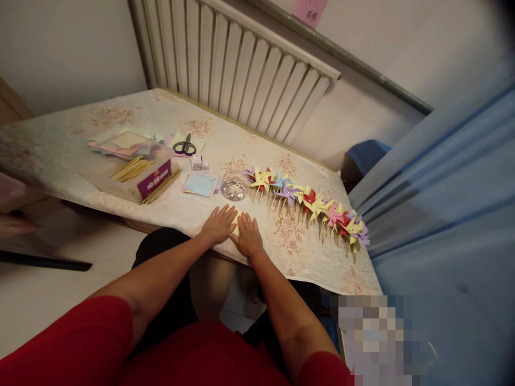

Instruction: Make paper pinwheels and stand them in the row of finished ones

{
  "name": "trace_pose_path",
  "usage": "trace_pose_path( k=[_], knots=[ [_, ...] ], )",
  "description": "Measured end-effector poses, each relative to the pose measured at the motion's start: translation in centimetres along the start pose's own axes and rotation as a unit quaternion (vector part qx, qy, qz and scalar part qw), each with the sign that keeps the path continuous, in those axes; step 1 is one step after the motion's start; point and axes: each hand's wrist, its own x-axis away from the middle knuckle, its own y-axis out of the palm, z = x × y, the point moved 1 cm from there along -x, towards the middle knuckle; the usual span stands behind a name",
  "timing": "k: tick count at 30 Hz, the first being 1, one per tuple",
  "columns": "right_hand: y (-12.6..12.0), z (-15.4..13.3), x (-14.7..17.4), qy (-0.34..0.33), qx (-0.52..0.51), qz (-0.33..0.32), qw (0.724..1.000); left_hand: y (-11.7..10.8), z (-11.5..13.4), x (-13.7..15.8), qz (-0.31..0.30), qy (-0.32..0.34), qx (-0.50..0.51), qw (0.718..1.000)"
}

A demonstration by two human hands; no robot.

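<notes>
Both palms lie at the front edge of the table on a piece of yellow paper (236, 229). My left hand (219, 224) is flat on the paper's left part, fingers stretched out. On the right part rests my right hand (248, 236), also flat with fingers extended. Much of the paper is hidden beneath them. Just beyond the hands stands a clear round dish (234, 187) of small shiny pieces. Left of it is a stack of square paper sheets (200, 184), light blue on top. Finished paper pinwheels (309, 202) on sticks lie in a row to the right.
A clear box of wooden sticks (132, 170) with a purple label stands at the left, more sticks beside it. Behind are coloured papers (123, 142), black scissors (185, 146) and small white boxes (199, 162). A radiator (241, 64) and a blue curtain (442, 214) border the table.
</notes>
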Motion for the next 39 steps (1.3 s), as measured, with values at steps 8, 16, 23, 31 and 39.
trace_pose_path(
  k=[8, 16, 23, 31, 39],
  knots=[
    [0.01, 0.00, 0.09, -0.002, 0.002, 0.009, 1.000, 0.29, -0.15, -0.11, 0.003, 0.001, 0.005, 1.000],
    [-0.11, -0.13, 0.10, 0.000, 0.006, 0.005, 1.000, 0.65, -0.31, -0.16, 0.011, 0.004, 0.006, 1.000],
    [-0.14, -0.15, 0.11, 0.002, 0.005, 0.003, 1.000, 0.40, -0.20, -0.09, 0.005, 0.003, 0.004, 1.000],
    [-0.17, -0.17, 0.09, 0.002, 0.005, 0.009, 1.000, 0.59, -0.27, -0.13, 0.012, 0.002, 0.003, 1.000],
    [-0.36, -0.27, 0.14, 0.004, 0.009, 0.002, 1.000, 0.55, -0.26, -0.07, 0.013, 0.004, 0.005, 1.000]
  ],
)
